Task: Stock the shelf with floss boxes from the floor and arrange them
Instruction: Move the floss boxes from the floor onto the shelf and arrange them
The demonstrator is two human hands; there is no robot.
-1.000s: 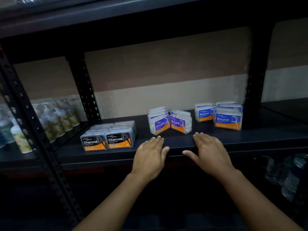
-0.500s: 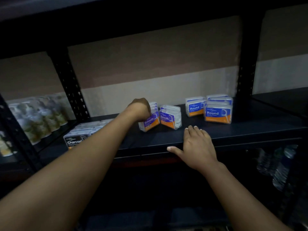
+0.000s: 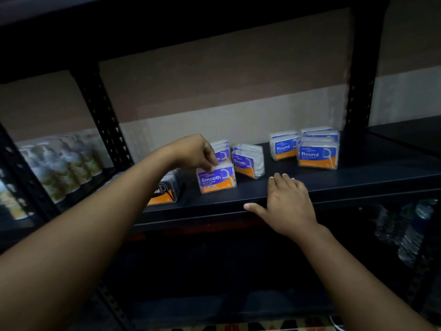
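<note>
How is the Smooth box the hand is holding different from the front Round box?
The Smooth box is pinched at its top by the left hand; the Round box is untouched. Smooth stands nearer the shelf's front edge, Round further back. Both are clear, with blue-and-orange labels.

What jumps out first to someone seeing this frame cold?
The left hand pinching the top of a front "Smooth" floss box at mid-shelf, with more Smooth boxes just behind and to its right. Next, the right hand resting flat on the dark shelf edge. At the right end stands a stack of "Round" boxes; a black Charcoal box peeks out behind the left forearm.
</note>
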